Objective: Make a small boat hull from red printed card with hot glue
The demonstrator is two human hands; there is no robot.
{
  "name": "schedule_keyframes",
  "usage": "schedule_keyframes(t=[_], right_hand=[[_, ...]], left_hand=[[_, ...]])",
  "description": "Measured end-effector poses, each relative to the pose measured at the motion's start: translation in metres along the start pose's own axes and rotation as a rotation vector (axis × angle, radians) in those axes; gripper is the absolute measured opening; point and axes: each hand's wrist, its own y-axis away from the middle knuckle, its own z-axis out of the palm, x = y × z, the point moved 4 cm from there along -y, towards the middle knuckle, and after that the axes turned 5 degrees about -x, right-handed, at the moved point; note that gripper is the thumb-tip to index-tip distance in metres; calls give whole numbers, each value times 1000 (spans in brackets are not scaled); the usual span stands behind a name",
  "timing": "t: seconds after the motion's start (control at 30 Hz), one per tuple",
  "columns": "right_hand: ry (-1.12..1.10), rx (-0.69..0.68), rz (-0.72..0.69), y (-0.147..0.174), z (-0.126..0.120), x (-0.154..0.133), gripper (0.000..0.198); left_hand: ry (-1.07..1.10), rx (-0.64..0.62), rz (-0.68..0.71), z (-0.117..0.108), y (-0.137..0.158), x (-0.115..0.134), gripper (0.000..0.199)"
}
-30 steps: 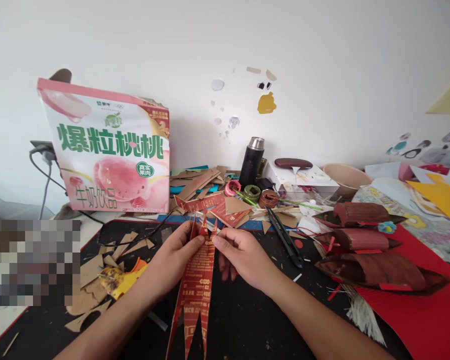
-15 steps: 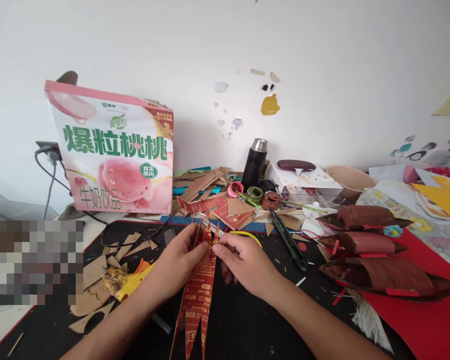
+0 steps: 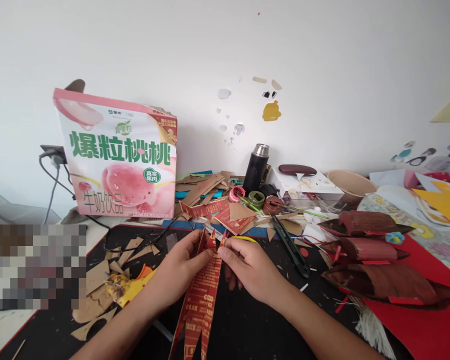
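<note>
A long red cardboard piece [image 3: 201, 300] with gold print, cut to points at both ends, stands between my hands above the black mat. My left hand [image 3: 185, 267] is closed around its left side near the far end, thumb on the inner face. My right hand [image 3: 249, 265] pinches the right edge close to the far tip, thumb against forefinger. Just behind the right fingers shows a curved yellow thing [image 3: 247, 238], mostly hidden. A green utility knife [image 3: 290, 247] lies to the right of that hand.
A yellow glue gun [image 3: 129, 290] and cardboard scraps [image 3: 93, 302] lie left. Behind are a pink drink carton [image 3: 122, 160], open paint pots [image 3: 255, 200], a black thermos [image 3: 255, 167] and a white box [image 3: 307, 185]. Several brown model boats [image 3: 390, 282] sit right on red sheet [image 3: 427, 325].
The view has shifted slightly, so the scene sits a little lower and mostly further right. Both hands keep their hold on the red cardboard piece; the right thumb has moved slightly along its edge.
</note>
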Motion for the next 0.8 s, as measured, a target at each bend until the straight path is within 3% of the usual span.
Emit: schedule_keyframes(t=[0.33,0.6,0.8], right_hand=[[-141,-17,36,-4,-4,0,49],[-158,-19,54,-2,-1,-1,51],[-166,-34,65,0,-1,-4,49]], left_hand=[[134,-103,-44,4,0,-6,34],[88,-83,-61,2,1,-3,36],[78,4,-47,-1,2,1,39]])
